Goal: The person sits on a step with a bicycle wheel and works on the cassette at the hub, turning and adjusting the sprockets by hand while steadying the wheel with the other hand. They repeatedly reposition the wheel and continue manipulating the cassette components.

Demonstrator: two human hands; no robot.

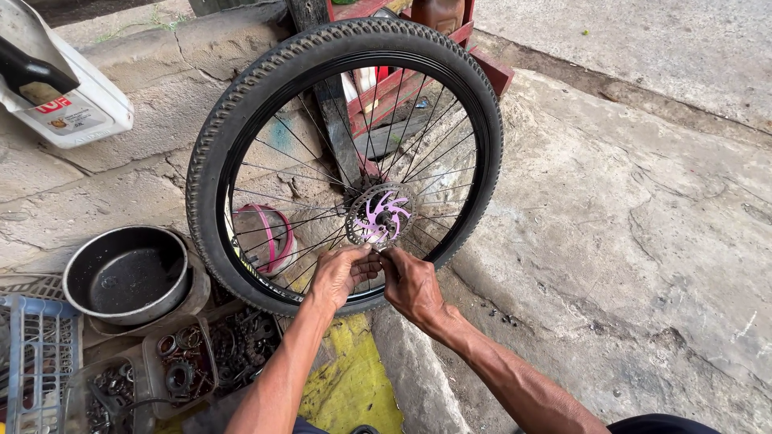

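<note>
Both forearms reached forward, the left hand and right hand meeting with fingers pinched at the spokes just below the hub. The black knobby-tyred bicycle wheel stood upright on cracked concrete ground, its purple-centred perforated steel brake disc facing the viewer.

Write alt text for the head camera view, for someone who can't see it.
Two bare hands, left hand and right hand, meet below the purple disc rotor of an upright bicycle wheel. A black pan sits at left.
</note>
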